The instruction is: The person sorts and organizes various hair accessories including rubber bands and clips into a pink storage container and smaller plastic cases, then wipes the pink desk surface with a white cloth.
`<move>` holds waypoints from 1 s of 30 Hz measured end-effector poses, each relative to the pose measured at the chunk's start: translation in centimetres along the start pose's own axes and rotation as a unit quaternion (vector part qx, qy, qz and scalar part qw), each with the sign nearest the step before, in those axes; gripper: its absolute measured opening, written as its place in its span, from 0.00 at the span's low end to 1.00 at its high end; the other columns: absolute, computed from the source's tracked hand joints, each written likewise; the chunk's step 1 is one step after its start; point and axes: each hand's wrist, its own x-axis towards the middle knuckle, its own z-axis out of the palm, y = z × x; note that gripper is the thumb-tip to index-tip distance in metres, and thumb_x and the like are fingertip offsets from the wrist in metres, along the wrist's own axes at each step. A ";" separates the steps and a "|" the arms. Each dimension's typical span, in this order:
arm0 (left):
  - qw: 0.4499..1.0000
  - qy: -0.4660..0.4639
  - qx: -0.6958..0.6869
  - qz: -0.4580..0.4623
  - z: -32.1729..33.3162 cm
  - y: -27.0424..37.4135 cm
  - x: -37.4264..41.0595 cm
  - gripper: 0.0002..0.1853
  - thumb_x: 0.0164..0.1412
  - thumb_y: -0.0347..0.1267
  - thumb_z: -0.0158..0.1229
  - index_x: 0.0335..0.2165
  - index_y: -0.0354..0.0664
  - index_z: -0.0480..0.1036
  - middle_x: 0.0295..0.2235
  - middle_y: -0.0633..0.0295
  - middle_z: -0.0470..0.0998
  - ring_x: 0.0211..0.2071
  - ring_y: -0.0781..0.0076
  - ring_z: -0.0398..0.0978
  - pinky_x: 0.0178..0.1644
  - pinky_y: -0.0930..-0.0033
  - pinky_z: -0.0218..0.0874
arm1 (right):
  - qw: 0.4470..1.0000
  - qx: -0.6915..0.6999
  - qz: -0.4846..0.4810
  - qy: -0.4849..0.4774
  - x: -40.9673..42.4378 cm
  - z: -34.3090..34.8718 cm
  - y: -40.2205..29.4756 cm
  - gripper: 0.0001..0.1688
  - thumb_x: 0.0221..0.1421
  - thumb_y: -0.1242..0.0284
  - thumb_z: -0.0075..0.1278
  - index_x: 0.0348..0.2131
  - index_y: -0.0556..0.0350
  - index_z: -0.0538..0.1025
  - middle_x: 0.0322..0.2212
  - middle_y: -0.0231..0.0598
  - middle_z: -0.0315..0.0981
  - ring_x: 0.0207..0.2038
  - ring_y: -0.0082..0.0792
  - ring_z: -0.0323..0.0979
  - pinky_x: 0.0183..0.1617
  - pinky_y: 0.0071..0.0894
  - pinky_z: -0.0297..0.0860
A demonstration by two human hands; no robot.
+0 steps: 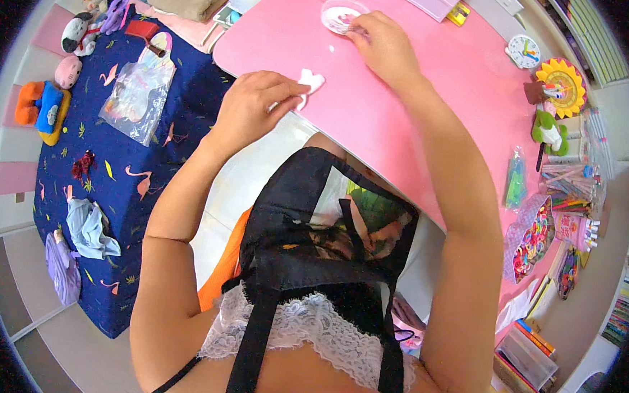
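My left hand (258, 104) is at the near left edge of the pink table (363, 107), its fingers closed on a soft white piece (311, 81) whose material I cannot tell. Farther back, my right hand (382, 46) has its fingertips at the right rim of a small round clear dish (339, 18). Inside the dish are white and pink contents; whether the fingers grip the dish or something in it is not clear. A tiny white bit (331, 48) lies on the table between the hands.
On the right stand a toy clock (524, 51), a sunflower-shaped clock (563, 87), a green plush toy (549, 133) and a basket of colourful small items (533, 247). A clear plastic bag (137, 99) lies on the blue bedding (126, 185) at left.
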 end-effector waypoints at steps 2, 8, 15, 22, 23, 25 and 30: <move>0.999 0.020 0.006 -0.035 -0.5 -1.5 -0.3 0.11 0.54 0.32 0.62 0.38 0.48 0.81 0.33 0.61 0.80 0.37 0.62 0.77 0.41 0.61 0.68 | 1.000 -0.020 0.010 0.004 1.0 1.9 -0.8 0.10 0.54 0.71 0.54 0.35 0.58 0.78 0.35 0.45 0.74 0.40 0.48 0.73 0.46 0.43 0.69; 0.999 0.020 -0.023 -0.022 0.6 -0.3 1.5 0.12 0.51 0.28 0.62 0.37 0.42 0.79 0.30 0.55 0.79 0.35 0.54 0.77 0.41 0.57 0.68 | 0.995 0.031 -0.019 0.093 -1.4 2.8 -3.1 0.10 0.54 0.73 0.53 0.37 0.57 0.78 0.38 0.45 0.75 0.44 0.50 0.71 0.49 0.44 0.68; 0.999 0.002 0.020 0.028 7.3 3.4 10.2 0.08 0.57 0.31 0.55 0.33 0.38 0.78 0.32 0.49 0.77 0.37 0.52 0.75 0.44 0.54 0.66 | 0.994 0.086 0.007 -0.066 -14.9 -8.7 -5.8 0.09 0.52 0.78 0.52 0.36 0.57 0.78 0.39 0.44 0.75 0.43 0.44 0.72 0.49 0.37 0.69; 0.980 -0.061 0.053 0.184 14.4 7.5 17.0 0.10 0.56 0.30 0.51 0.33 0.38 0.77 0.32 0.51 0.78 0.37 0.54 0.76 0.43 0.54 0.68 | 0.929 0.299 0.199 0.089 -18.4 -11.2 -2.3 0.10 0.52 0.85 0.50 0.34 0.59 0.78 0.37 0.39 0.76 0.38 0.28 0.74 0.43 0.23 0.69; 0.971 -0.018 0.016 0.237 14.5 10.2 14.9 0.09 0.56 0.28 0.51 0.33 0.38 0.77 0.32 0.53 0.77 0.37 0.56 0.75 0.43 0.56 0.68 | 0.900 0.342 0.221 0.153 -18.6 -10.9 -1.8 0.10 0.52 0.87 0.49 0.34 0.59 0.77 0.36 0.38 0.76 0.37 0.26 0.73 0.42 0.21 0.69; 0.949 -0.127 -0.093 0.273 12.3 14.1 10.4 0.11 0.55 0.27 0.54 0.38 0.39 0.76 0.36 0.53 0.75 0.40 0.55 0.74 0.46 0.57 0.67 | 0.883 0.371 0.200 0.205 -19.1 -11.0 -1.2 0.09 0.52 0.88 0.49 0.32 0.60 0.77 0.34 0.37 0.76 0.36 0.24 0.73 0.38 0.22 0.69; 0.987 -0.090 0.004 0.130 8.3 8.4 8.9 0.14 0.55 0.27 0.57 0.43 0.40 0.76 0.45 0.48 0.75 0.48 0.49 0.72 0.54 0.57 0.65 | 0.932 0.313 0.107 0.150 -18.4 -11.2 -2.4 0.09 0.50 0.87 0.50 0.29 0.57 0.78 0.30 0.35 0.76 0.29 0.22 0.72 0.30 0.20 0.67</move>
